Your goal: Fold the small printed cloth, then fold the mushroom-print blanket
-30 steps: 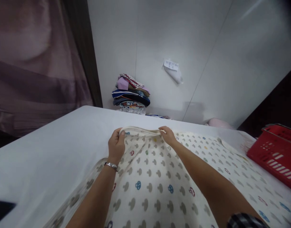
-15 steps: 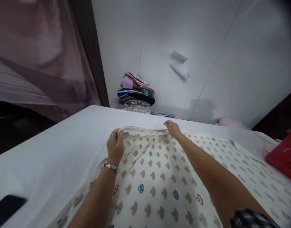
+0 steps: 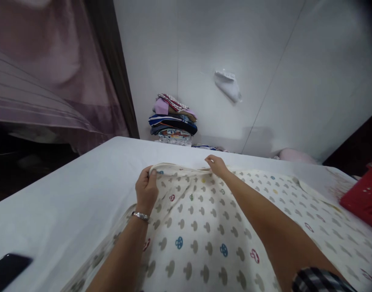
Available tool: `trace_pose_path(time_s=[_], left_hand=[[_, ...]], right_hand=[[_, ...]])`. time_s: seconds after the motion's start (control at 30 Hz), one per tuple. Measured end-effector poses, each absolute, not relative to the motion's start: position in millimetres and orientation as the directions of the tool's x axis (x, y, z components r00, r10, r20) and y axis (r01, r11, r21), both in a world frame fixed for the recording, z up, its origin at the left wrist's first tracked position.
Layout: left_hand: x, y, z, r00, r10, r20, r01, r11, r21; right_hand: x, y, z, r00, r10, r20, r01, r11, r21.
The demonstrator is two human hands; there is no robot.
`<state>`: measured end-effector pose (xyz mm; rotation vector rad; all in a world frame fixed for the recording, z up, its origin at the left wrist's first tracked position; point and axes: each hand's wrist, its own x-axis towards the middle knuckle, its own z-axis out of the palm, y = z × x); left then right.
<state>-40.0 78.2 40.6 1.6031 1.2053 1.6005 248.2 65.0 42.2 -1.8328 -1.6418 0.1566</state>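
A cream blanket [image 3: 201,227] printed with grey, blue and red mushrooms spreads over a white-covered surface. My left hand [image 3: 146,187], with a silver bracelet on the wrist, grips the blanket's far left corner, thumb on top. Farther right, my right hand [image 3: 217,165] is closed at the same far edge, its thumb and index finger together. The edge between the two hands is lifted a little and folds over on itself. To the right, the rest of the blanket lies flat.
A pile of folded clothes [image 3: 174,117] stands beyond the far edge of the white surface [image 3: 61,194], against the wall. At right sits a red basket [image 3: 364,198]; at lower left lies a dark phone [image 3: 10,269]. A pinkish curtain [image 3: 52,61] hangs on the left.
My right hand has slid slightly left along the blanket's edge. The left hand keeps its hold on the corner. The curtain and the paper on the wall have shifted shape.
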Motion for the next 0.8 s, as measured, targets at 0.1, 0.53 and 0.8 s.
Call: trace_pose_path(time_s=[0.1,0.53,0.8], left_hand=[[-39.4,78.6,39.5,-0.114,0.881,0.458,0.194,-0.433,0.88],[-36.2,71.6,48.2,-0.084,0.871,0.485,0.185,-0.464,0.866],[-36.0,69.8,49.5,-0.051,0.86,0.508,0.168,-0.494,0.853]], right_hand=[[246.3,49.6,48.2,0.19,0.876,0.443,0.815,0.11,-0.569],[222.4,32.3,19.5,-0.047,0.895,0.444,0.87,0.255,-0.421],[215.0,48.2,20.8,-0.094,0.929,0.357,0.945,0.196,-0.262]])
